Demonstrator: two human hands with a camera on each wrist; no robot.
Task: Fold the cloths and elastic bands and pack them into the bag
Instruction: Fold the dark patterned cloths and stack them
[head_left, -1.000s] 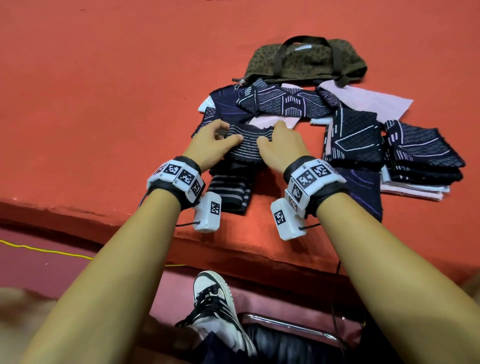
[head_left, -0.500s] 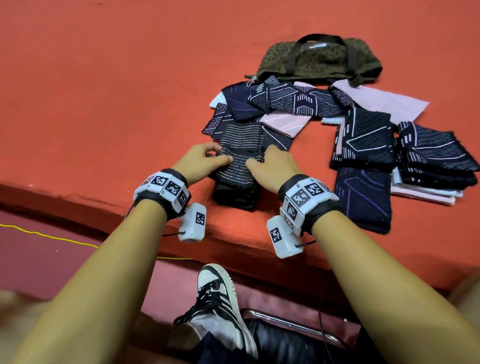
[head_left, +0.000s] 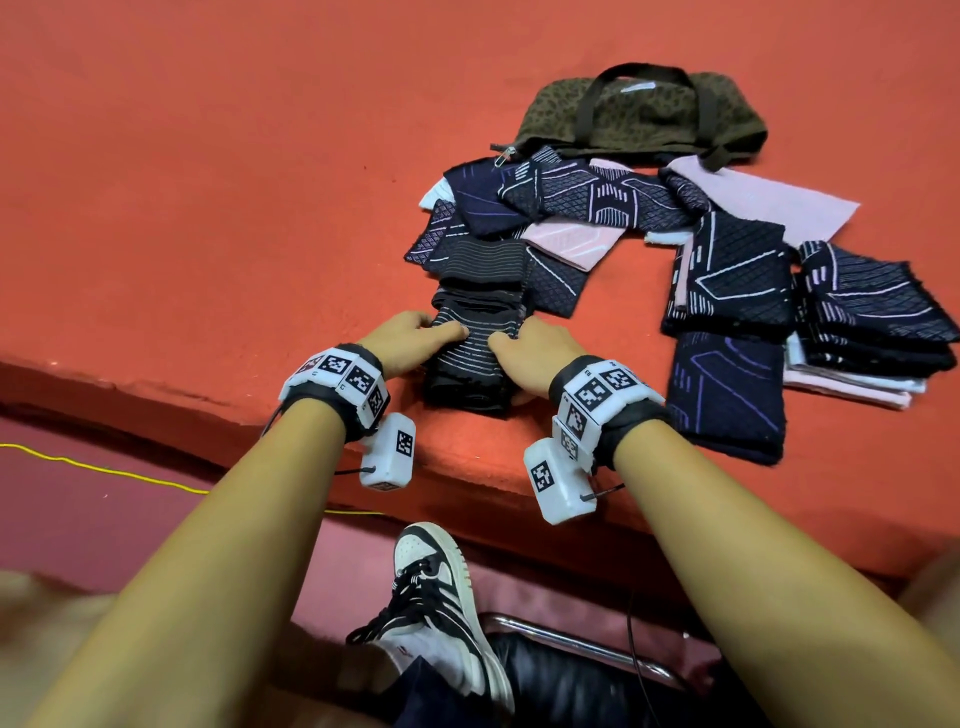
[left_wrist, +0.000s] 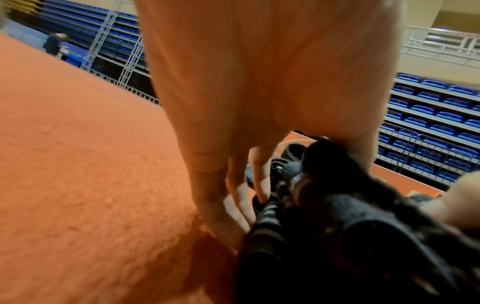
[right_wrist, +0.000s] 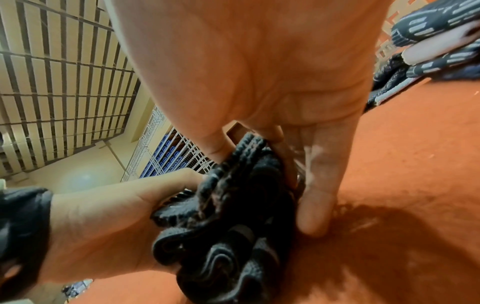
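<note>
A black elastic band (head_left: 475, 358) with thin pale stripes lies bunched in folds near the front edge of the orange surface. My left hand (head_left: 410, 343) grips its left side, thumb on top and fingers down the side (left_wrist: 233, 205). My right hand (head_left: 530, 353) grips its right side, thumb pressing on top (right_wrist: 221, 148). The band's folded layers (right_wrist: 228, 236) bulge between both hands. An olive patterned bag (head_left: 639, 114) with dark handles lies at the back. Loose navy and pink cloths (head_left: 571, 208) lie in front of it.
A stack of folded navy cloths (head_left: 872, 322) sits at the right, with two more folded ones (head_left: 732, 275) (head_left: 727, 395) beside it. The surface's front edge (head_left: 208, 415) drops to a lower floor with a yellow cable (head_left: 104, 470). A shoe (head_left: 441, 597) shows below.
Both hands have drawn the striped band toward the front edge, away from the cloth pile, and bunched it into a shorter, thicker fold.
</note>
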